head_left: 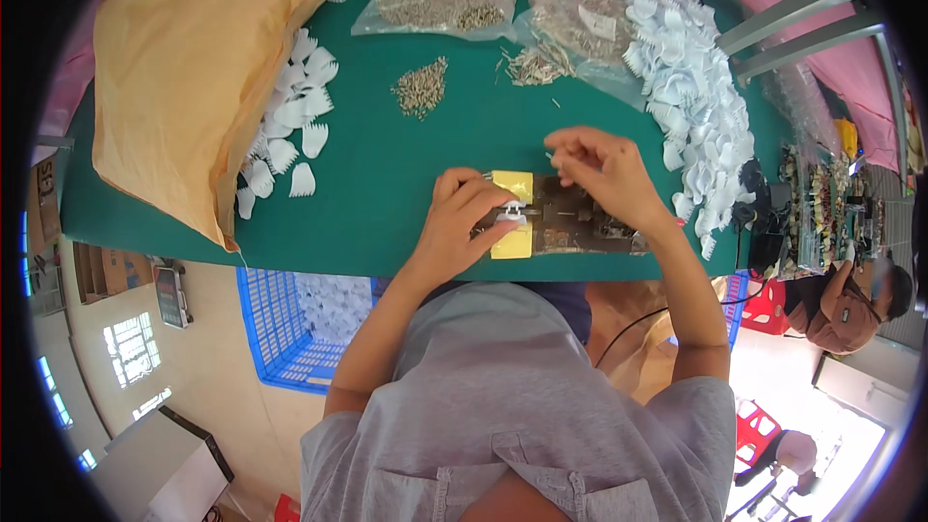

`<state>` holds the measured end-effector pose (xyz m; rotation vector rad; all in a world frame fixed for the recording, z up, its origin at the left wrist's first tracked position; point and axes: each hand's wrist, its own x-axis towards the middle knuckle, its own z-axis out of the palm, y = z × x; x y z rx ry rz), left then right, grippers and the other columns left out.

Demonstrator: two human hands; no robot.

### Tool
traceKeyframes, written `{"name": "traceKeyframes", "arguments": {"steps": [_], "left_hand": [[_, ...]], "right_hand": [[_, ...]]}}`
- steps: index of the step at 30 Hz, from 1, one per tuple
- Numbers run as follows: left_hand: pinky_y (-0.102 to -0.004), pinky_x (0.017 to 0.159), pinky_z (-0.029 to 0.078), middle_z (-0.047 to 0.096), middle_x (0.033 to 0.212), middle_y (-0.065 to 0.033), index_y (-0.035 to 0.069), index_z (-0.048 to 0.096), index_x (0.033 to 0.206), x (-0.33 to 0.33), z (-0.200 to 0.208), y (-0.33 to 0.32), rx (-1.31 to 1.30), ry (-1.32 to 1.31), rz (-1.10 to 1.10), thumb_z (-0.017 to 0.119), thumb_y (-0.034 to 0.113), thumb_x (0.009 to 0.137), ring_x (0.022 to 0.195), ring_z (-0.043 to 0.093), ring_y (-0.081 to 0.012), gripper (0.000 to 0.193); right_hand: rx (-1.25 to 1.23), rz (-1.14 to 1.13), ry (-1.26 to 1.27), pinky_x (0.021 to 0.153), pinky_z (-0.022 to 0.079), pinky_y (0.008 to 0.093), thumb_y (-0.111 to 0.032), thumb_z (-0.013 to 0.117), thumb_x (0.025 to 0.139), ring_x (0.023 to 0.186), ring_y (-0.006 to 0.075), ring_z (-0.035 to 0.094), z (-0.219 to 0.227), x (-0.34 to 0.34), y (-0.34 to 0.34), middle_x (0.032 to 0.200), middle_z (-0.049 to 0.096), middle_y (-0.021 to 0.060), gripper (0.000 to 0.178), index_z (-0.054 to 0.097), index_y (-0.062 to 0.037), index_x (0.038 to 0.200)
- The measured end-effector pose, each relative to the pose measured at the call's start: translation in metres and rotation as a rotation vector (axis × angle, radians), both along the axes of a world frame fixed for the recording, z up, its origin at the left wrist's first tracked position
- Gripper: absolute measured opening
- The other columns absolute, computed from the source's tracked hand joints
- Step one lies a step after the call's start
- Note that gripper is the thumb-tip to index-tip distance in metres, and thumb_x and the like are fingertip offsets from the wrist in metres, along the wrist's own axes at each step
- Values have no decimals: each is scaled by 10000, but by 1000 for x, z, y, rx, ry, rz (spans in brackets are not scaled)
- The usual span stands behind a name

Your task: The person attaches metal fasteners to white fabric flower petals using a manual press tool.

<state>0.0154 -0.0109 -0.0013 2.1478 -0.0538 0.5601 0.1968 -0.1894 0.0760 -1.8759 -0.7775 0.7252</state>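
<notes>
Green tabletop (pixel 377 164) surrounds the left hand (pixel 464 217), which pinches a white piece (pixel 513 214) at frame centre over a dark jig (pixel 570 217) running left-to-right, the right hand (pixel 601 172) farther off, up and right, fingers curled, their hold impossible to tell.

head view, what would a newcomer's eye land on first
Probably the big tan sack at the left end of the green table, white toothed pieces beside it. Next, the larger white heap down the right side. At front centre, the left grip pinches a small white piece at the dark, yellow-banded fixture.
</notes>
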Motion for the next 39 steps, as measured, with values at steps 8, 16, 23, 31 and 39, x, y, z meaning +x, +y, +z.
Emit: {"name": "traceKeyframes", "arguments": {"steps": [8,16,23,31,39], "left_hand": [[-385,899,507,694,1087,-60,75,738,1092,2,0,-1,-22,21,-2,872,114,785,1102,565,-288,338],[-386,903,506,697,1073,-59,82,741,1104,0,0,-2,-25,25,5,877,121,774,1105,566,-288,359],[-392,903,503,698,1063,-54,75,732,1094,-1,-1,1,-5,4,-1,862,141,799,1092,568,-291,329],[-431,984,461,689,1099,-67,66,711,1128,2,-7,-1,-61,6,-59,822,237,864,1125,565,-309,334],[-433,983,455,684,1101,-68,61,707,1126,0,-6,0,-80,18,-70,821,230,865,1117,565,-308,330]], "right_hand": [[74,71,-745,725,446,424,-23,742,867,810,298,569,-12,-65,-7,855,573,87,108,674,-61,942],[22,-35,-705,703,439,403,-39,773,832,765,266,578,-12,-77,-4,813,579,63,89,710,-69,888],[65,-104,-451,663,541,332,-76,747,881,703,204,663,-7,-19,41,871,681,81,103,767,-65,982],[42,81,-463,766,580,380,-147,742,893,851,242,731,-72,25,138,955,729,85,150,770,-88,1028],[-204,-30,-588,779,579,377,-259,769,874,862,243,739,-74,12,164,924,748,79,194,787,-103,988]]}}
